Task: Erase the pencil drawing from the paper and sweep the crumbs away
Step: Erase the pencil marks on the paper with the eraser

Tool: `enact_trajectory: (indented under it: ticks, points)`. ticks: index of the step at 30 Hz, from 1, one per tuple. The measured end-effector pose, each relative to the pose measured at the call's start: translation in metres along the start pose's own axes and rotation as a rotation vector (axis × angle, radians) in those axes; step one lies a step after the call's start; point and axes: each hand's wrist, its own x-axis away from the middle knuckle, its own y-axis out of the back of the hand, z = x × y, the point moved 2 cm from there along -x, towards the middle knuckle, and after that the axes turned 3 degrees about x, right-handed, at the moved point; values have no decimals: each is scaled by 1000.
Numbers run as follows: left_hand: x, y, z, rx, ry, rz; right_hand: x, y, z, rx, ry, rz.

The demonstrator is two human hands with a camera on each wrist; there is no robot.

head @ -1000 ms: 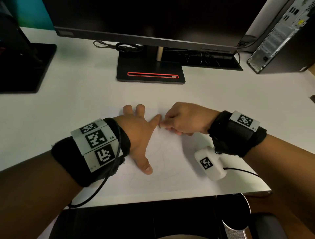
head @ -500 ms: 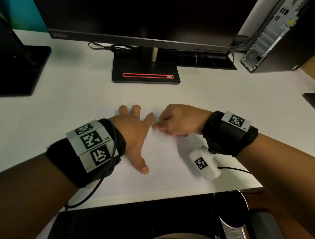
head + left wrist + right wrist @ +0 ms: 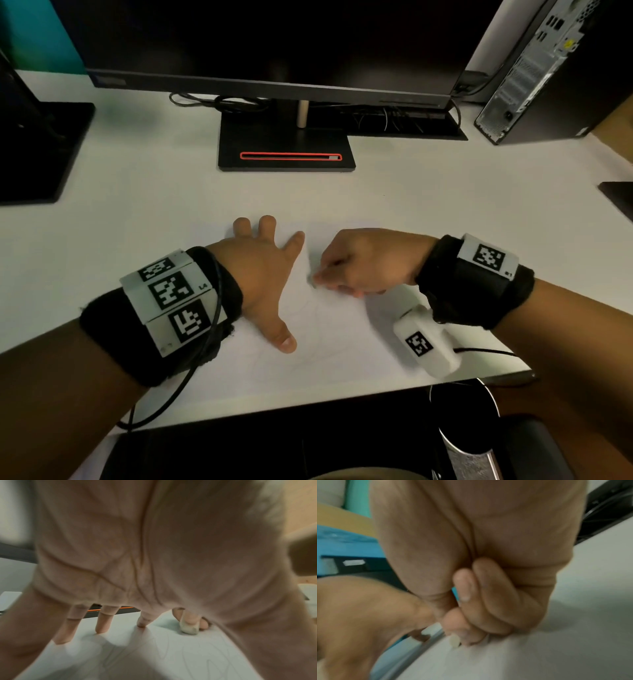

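Observation:
A white sheet of paper [image 3: 342,335] with faint pencil lines [image 3: 171,653] lies on the white desk near its front edge. My left hand [image 3: 263,274] lies flat on the paper's left part, fingers spread. My right hand [image 3: 356,263] has its fingers curled and pinches a small white eraser [image 3: 189,628], whose tip presses on the paper just right of my left index finger. In the head view the eraser [image 3: 311,279] shows only as a pale blurred tip. The right wrist view shows the eraser [image 3: 455,641] under the curled fingers.
A monitor stand [image 3: 286,150] with a red-edged slot stands behind the paper, cables beside it. A computer tower [image 3: 548,68] is at the back right, a second black stand [image 3: 37,150] at the far left. A metal bin [image 3: 469,428] sits below the desk's front edge.
My right hand with the eraser has slid toward me and slightly right, away from my left index fingertip. The left hand stays flat on the paper.

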Motion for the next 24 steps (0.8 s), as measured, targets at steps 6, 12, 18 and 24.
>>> enact_trajectory:
  ticks: [6,12,18,24]
  points:
    - [2,-1,0,-3,-10,-12,1,1,-3,40,17,-45]
    - [2,-1,0,-11,-9,-13,5,2,-8,14,17,-72]
    - [1,-1,-1,-12,-10,-15,7,3,-14,-5,15,-57]
    - [1,0,0,-8,-5,-14,10,-1,-11,10,15,9]
